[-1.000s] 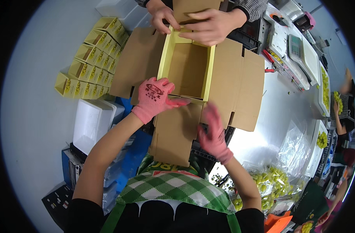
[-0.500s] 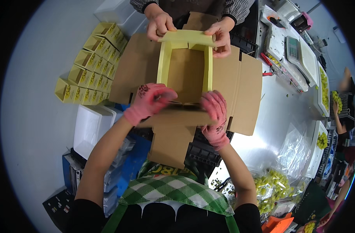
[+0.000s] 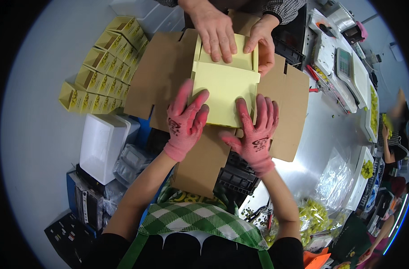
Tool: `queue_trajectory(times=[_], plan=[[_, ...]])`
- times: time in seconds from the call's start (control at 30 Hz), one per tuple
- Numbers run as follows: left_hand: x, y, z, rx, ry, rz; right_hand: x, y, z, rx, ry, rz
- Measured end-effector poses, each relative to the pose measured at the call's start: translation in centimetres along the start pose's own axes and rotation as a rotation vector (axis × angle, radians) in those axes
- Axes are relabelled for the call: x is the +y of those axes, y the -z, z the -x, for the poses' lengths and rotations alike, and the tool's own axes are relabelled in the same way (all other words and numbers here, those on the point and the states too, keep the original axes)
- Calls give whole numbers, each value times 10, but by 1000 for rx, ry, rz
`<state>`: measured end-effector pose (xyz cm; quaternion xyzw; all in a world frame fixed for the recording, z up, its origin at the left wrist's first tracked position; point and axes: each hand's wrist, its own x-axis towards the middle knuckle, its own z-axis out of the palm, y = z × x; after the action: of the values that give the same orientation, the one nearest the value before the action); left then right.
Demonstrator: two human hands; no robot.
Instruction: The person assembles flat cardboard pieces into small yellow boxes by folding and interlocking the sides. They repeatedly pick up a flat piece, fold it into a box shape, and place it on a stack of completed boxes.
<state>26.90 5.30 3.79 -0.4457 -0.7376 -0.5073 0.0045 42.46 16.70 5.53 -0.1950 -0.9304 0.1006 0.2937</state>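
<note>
A pale yellow carton point(image 3: 224, 92) sits in the middle on a brown cardboard box point(image 3: 285, 112), whose flaps spread out around it. The carton's top is covered by overlapping flaps. My left hand point(image 3: 185, 125), in a pink glove, is at the near left corner with its fingers spread. Resting on the near right part of the lid, my right hand point(image 3: 257, 130) is gloved in pink too, fingers apart. Across from me, a co-worker's bare hand point(image 3: 215, 33) presses flat on the far flap. Their other hand point(image 3: 262, 42) holds the far right edge.
Stacked yellow cartons point(image 3: 99, 74) stand at the left above a white foam box point(image 3: 99, 145). On the right, a metal table point(image 3: 307, 157) carries a scale point(image 3: 345, 65), bagged green grapes point(image 3: 312, 215) and pliers point(image 3: 256, 214). Black crates point(image 3: 236, 175) are under the cardboard.
The yellow carton was open at the top, its inside showing; now its flaps lie folded over. My hands have let go of the near flap, and the co-worker's hands have moved onto the top.
</note>
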Motion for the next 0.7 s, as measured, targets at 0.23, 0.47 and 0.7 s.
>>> queue_trajectory(times=[0.23,0.47,0.7], plan=[[4,34,-25,-496,-525,-740,23,16,-33,-296,366,49],[42,14,-78,-1420,-308,-712,41,6,-38,-404,471,-130],[38,-27,-96,-1698,424,-85,40,-8,-17,-117,291,-290]])
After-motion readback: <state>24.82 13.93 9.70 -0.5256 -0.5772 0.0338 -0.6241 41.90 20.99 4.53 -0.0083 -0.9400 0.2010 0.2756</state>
